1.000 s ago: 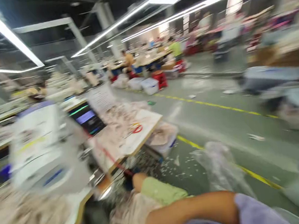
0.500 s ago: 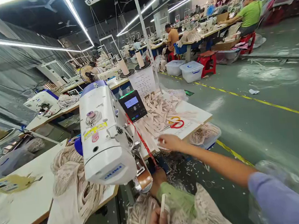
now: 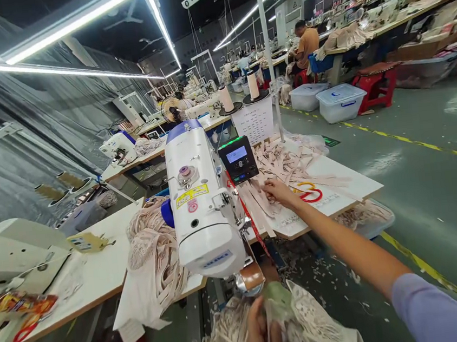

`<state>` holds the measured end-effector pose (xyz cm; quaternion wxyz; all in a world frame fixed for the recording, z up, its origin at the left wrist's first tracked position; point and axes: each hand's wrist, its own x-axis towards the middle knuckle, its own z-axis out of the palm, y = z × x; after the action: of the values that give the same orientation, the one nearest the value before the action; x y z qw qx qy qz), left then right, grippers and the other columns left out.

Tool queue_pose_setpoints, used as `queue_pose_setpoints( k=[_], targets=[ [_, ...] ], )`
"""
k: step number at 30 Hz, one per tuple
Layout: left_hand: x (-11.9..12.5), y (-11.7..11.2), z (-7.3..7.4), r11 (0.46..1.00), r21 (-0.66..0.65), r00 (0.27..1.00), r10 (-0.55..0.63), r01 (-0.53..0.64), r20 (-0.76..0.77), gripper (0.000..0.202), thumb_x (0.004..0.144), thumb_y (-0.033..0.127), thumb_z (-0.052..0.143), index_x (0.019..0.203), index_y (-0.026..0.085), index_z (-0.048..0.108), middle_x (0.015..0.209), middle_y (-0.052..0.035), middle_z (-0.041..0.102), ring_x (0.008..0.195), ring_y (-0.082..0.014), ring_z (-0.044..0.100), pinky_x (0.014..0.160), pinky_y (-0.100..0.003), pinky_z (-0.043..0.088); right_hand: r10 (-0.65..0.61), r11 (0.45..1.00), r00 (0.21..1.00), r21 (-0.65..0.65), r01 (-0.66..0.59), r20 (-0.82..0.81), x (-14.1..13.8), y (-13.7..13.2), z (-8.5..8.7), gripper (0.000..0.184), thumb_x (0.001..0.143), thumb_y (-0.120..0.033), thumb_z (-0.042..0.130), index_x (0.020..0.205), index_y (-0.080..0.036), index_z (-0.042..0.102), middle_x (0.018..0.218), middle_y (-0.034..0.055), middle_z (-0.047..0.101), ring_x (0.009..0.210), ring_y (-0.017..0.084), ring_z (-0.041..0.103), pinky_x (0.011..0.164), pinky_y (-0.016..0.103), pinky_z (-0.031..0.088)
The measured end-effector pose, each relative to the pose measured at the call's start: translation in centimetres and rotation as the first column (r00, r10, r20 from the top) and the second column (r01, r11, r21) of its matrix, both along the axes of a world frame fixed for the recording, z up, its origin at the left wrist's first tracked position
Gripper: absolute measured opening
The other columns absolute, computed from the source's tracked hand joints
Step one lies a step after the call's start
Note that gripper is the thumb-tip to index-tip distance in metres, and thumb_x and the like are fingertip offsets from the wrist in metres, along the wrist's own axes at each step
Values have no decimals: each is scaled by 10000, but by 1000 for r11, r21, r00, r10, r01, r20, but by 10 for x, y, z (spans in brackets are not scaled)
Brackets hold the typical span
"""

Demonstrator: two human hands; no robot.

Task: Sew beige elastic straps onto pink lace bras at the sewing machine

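Note:
My right hand (image 3: 276, 191) reaches across the sewing table (image 3: 335, 173), its fingers curled down onto a heap of beige fabric strips (image 3: 288, 160) beside the white sewing machine (image 3: 202, 206). Red and yellow scissors (image 3: 309, 193) lie just right of that hand. My left hand (image 3: 262, 332) is low in front of me, closed on a thin pale strip next to a blurred green piece (image 3: 277, 301). Lacy cream fabric (image 3: 313, 322) is bunched around it.
The machine's control panel (image 3: 238, 160) glows behind my right hand. A mound of beige garments (image 3: 155, 249) lies left of the machine. Plastic bins (image 3: 339, 102) and a red stool (image 3: 377, 87) stand across the aisle. Other people sit at distant tables (image 3: 307, 40).
The view has swung left and steadied. My right hand has moved from the table edge further in onto the strips. My left hand stays low with its strip.

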<state>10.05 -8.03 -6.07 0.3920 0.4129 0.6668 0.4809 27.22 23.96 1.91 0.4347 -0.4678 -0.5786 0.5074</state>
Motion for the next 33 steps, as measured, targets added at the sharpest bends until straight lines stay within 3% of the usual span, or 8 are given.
queue_pose_setpoints(
  k=[6,13,16,19,24,26,29,33],
  targets=[
    [-8,8,18,984,52,978,-163,171,-131,404,888,584,527,952,233,718,982,-114,726,960,-285,674,899,-370,531,152,969,842,-91,-231,-517,16,-62,-2,286,863,-477,583,821,-223,458,641,-76,351,434,61,273,377,147,268],
    [3,17,68,953,-48,950,-304,301,-75,527,902,628,440,962,177,707,806,-70,689,758,-224,625,710,-305,512,202,798,647,-260,-544,-735,0,-180,-31,400,736,-452,763,940,-206,522,573,-125,272,412,34,94,364,126,132],
    [10,25,77,900,-109,905,-425,422,-1,551,863,657,459,786,161,686,655,-24,596,608,-165,519,588,-261,437,171,734,605,-310,-605,-778,-6,-207,-31,374,743,-400,783,945,-205,535,547,-129,326,399,26,116,373,129,143],
    [14,29,79,887,-125,895,-444,445,36,471,831,597,530,639,171,594,572,13,497,554,-129,431,539,-236,364,106,701,614,-379,-604,-782,-7,-220,-25,356,741,-380,799,941,-201,566,549,-120,372,401,21,162,381,131,149],
    [23,27,91,898,-64,899,-437,436,-4,371,872,457,511,642,174,579,566,25,488,544,-115,428,531,-221,344,73,616,759,-569,-545,-647,5,-233,-16,492,620,-558,847,855,-170,655,719,-20,585,546,55,445,492,161,362],
    [26,26,95,885,-1,882,-464,466,-80,331,914,375,505,684,169,625,586,18,547,554,-116,486,548,-214,383,129,637,816,-584,-503,-563,11,-232,-15,479,616,-573,842,788,-159,672,619,-27,551,520,69,437,482,183,360],
    [20,26,94,845,151,845,-465,512,-264,227,969,236,486,944,180,705,803,-19,708,720,-134,642,682,-212,485,75,799,908,-520,-302,-413,14,-217,-10,463,626,-577,826,758,-154,693,489,-52,481,450,72,385,432,197,298],
    [-4,32,92,848,260,738,-204,462,-643,289,986,165,484,1230,203,634,1144,-84,705,1060,-181,664,889,-259,520,63,912,956,-372,-171,-286,8,-190,3,458,638,-581,805,746,-151,693,497,-30,548,461,89,463,460,208,355]
  ],
)
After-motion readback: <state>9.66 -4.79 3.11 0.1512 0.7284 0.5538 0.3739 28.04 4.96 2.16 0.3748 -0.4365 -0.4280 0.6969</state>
